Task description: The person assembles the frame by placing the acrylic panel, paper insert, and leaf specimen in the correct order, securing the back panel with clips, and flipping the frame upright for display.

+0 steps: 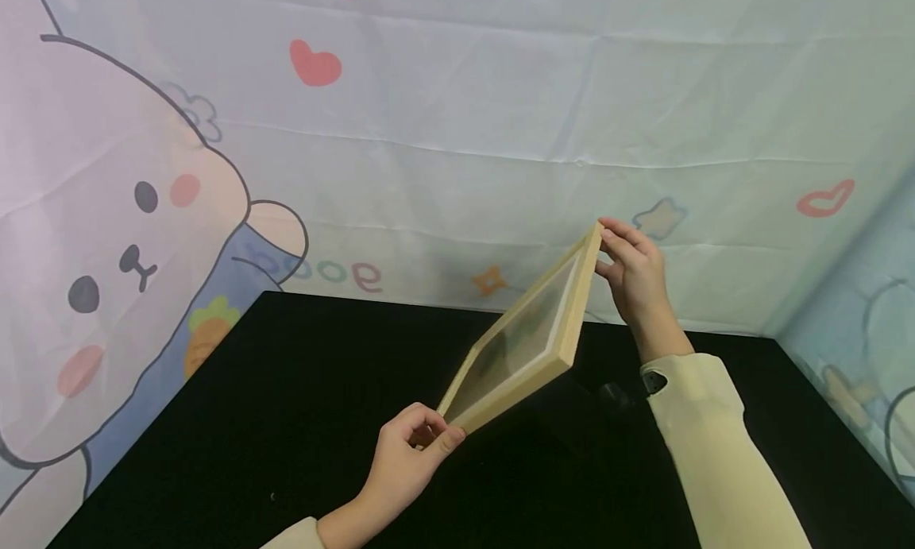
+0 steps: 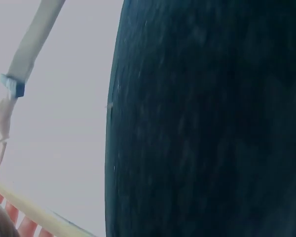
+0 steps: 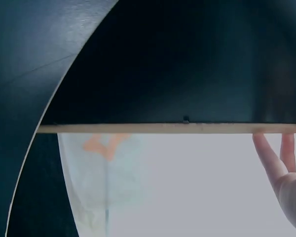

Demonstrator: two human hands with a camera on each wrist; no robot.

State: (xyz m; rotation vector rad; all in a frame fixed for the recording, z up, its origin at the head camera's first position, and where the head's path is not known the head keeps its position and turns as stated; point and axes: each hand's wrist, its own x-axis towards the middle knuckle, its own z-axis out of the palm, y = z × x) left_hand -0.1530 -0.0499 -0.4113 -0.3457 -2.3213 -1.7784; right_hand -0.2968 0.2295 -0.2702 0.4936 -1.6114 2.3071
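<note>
A picture frame (image 1: pixel 511 334) with a pale wooden border is held tilted above the black table. Its glazed front faces left; the picture behind the glazing is too dim to make out. My left hand (image 1: pixel 403 458) pinches the near lower corner between thumb and fingers. At the far upper corner, my right hand (image 1: pixel 632 279) grips the border by its fingertips. The right wrist view shows the frame's black back (image 3: pixel 187 74) above its wooden edge, with the right hand's fingers (image 3: pixel 269 158) touching that edge. In the left wrist view, a strip of border (image 2: pixel 32 210) crosses the lower left corner.
Beneath the frame lies a black table (image 1: pixel 307 422). A pale cloth backdrop (image 1: pixel 443 96) with a cartoon animal, hearts and stars hangs behind it. Another printed cloth (image 1: pixel 865 311) stands along the right side. A small dark object (image 1: pixel 615 394) shows faintly near the right wrist.
</note>
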